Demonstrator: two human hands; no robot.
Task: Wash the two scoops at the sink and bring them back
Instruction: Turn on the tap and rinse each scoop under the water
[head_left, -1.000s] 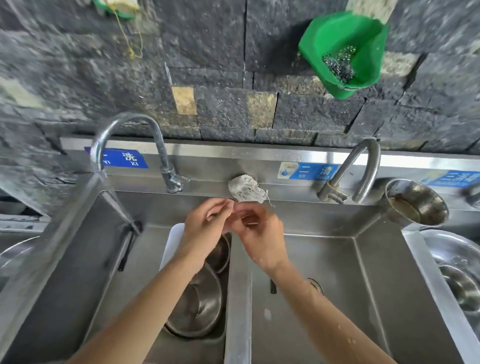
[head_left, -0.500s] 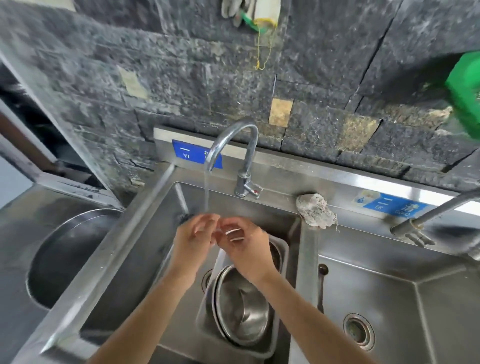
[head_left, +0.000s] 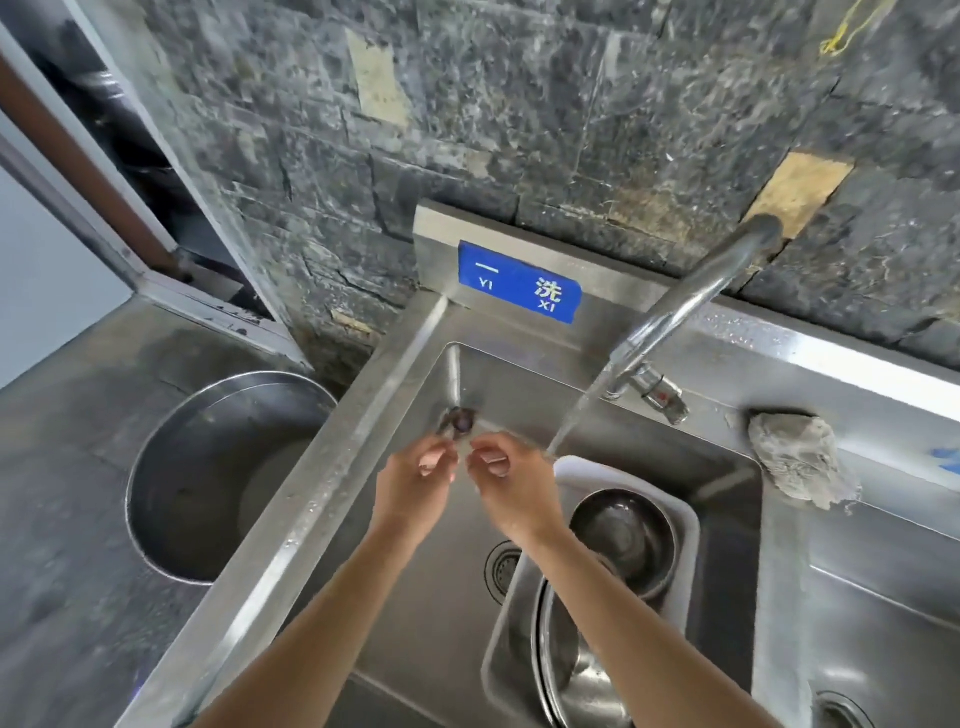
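My left hand (head_left: 415, 488) and my right hand (head_left: 511, 488) hover side by side over the left basin of the steel sink (head_left: 332, 467), fingertips nearly touching, fingers loosely curled, nothing in either. Water runs from the curved tap (head_left: 691, 301) in a stream (head_left: 576, 415) that lands at the outer edge of my right hand. No scoop shows in this view. Both forearms reach in from the bottom edge.
A white tray (head_left: 691, 525) in the basin holds two steel bowls (head_left: 623, 535). The drain (head_left: 501, 571) lies beside it. A grey rag (head_left: 800, 460) rests on the sink's back ledge. A large steel pot (head_left: 208, 483) stands left of the sink. A blue label (head_left: 519, 288) marks the backsplash.
The view has swung left, so the green holder and second tap are out of sight. My hands have moved from the divider over to the left basin, and the stream now reaches my right hand.
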